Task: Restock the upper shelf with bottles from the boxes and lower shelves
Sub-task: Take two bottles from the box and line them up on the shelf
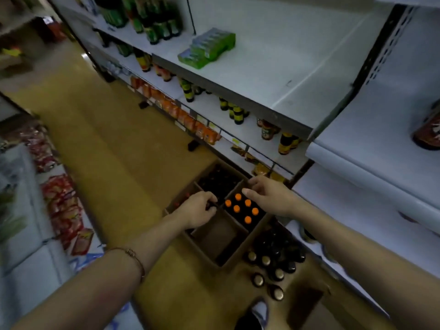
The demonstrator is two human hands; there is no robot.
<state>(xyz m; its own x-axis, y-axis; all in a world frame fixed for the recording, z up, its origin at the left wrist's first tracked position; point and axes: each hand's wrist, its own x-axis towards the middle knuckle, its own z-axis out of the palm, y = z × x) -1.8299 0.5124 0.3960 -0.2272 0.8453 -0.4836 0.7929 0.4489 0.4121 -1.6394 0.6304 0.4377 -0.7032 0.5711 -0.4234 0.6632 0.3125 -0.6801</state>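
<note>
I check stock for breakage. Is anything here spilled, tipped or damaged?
Nothing stands out. The orange-capped bottles stand upright in their box, the gold-capped bottles stand upright beside it, and no spill shows.

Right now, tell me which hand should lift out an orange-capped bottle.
The right hand, probably. It hovers open directly over the orange-capped bottles in their box, thumb close to the caps. The left hand sits beside them, its fingers already curled around something dark at the box divider.

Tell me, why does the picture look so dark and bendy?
Head view: dim light, so the cardboard boxes on the floor look murky; only the orange bottle caps stand out. The wide lens curves the white metal shelves; red packets at left are blurred.
</note>
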